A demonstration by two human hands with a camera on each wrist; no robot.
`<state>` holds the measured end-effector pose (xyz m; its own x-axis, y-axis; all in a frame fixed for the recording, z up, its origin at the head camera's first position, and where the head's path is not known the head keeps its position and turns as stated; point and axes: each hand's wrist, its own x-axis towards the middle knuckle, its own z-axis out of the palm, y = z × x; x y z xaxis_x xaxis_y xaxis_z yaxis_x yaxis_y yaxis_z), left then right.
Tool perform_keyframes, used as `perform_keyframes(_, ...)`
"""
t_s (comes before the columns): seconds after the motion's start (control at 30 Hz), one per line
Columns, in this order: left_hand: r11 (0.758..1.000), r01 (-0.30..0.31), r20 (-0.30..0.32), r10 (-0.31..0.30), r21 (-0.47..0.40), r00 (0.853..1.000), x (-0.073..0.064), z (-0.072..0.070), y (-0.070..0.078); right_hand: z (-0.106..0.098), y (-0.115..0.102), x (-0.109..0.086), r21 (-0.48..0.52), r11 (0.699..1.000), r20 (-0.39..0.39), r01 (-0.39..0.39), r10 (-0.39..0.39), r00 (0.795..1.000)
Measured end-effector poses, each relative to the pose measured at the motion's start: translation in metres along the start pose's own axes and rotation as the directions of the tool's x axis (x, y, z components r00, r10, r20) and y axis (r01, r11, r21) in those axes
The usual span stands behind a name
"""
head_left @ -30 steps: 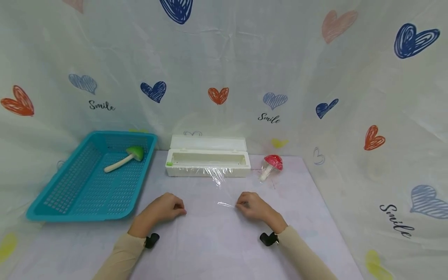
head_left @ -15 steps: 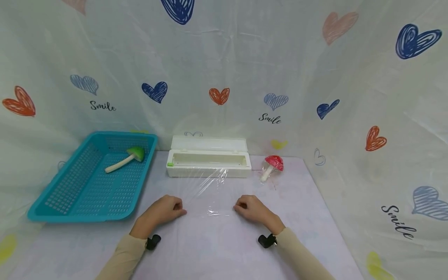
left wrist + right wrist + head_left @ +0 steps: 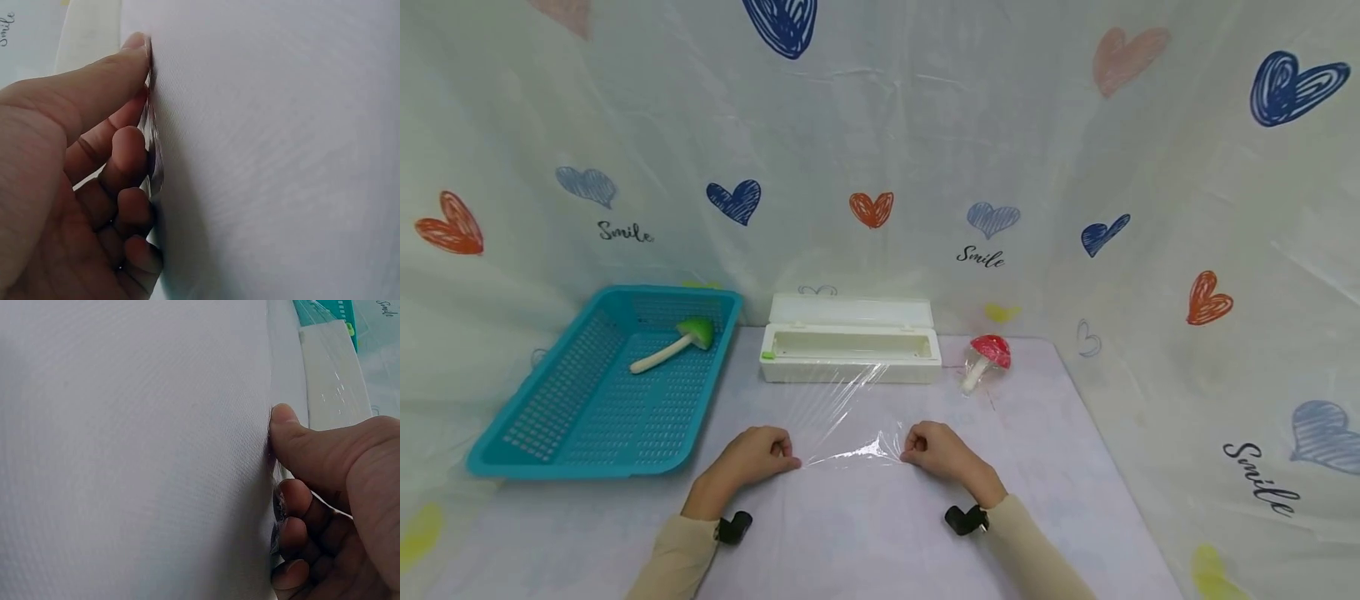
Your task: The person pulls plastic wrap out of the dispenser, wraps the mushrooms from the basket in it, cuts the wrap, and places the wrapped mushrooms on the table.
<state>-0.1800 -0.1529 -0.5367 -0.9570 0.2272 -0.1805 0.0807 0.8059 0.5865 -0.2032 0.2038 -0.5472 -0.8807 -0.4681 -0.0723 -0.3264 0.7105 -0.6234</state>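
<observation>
A sheet of clear plastic wrap [image 3: 850, 417] runs from the front of a white wrap dispenser box [image 3: 850, 371] toward me. My left hand [image 3: 751, 457] pinches its near left corner between thumb and fingers. At the near right corner, my right hand [image 3: 946, 454] pinches the film the same way. Between the hands the near edge is pulled straight, low over the table. In the left wrist view crumpled film [image 3: 152, 150] shows along the curled fingers; the right wrist view shows film [image 3: 279, 506] bunched at those fingertips. The dispenser's lid [image 3: 852, 312] stands raised.
A turquoise basket [image 3: 583, 472] at the left holds a green-capped toy mushroom [image 3: 677, 346]. Right of the dispenser lies a red-capped toy mushroom [image 3: 987, 360] wrapped in clear film. A white cloth with printed hearts hangs behind the table [image 3: 850, 533].
The film, slack and narrow a second ago with its loose end at the right hand, is now spread between both hands. The left hand has taken its left corner; both hands shifted slightly nearer.
</observation>
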Motion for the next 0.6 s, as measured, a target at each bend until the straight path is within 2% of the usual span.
perform_keyframes(0.1,0.999,-0.023,0.013,0.024,-0.042,1.000,-0.002,-0.005,0.001,-0.001,-0.002,-0.002,0.002,1.000,-0.008,-0.004,0.004,1.000)
perform_keyframes(0.2,0.995,-0.029,-0.009,0.029,-0.091,1.000,-0.005,-0.014,0.000,-0.002,-0.006,-0.003,-0.003,1.000,0.002,-0.013,0.013,1.000)
perform_keyframes(0.33,0.992,-0.028,-0.093,0.017,-0.121,0.996,-0.004,-0.027,-0.001,-0.004,-0.011,-0.004,-0.028,0.999,0.023,-0.023,0.024,0.999)
perform_keyframes(0.5,0.991,-0.040,-0.196,0.014,-0.125,0.981,-0.002,-0.040,-0.001,-0.008,-0.016,-0.005,-0.046,0.999,0.072,-0.027,0.031,0.997)
perform_keyframes(0.6,0.991,-0.049,-0.230,0.019,-0.125,0.973,-0.002,-0.045,0.002,-0.013,-0.021,-0.004,-0.048,0.999,0.089,-0.016,0.021,0.996)
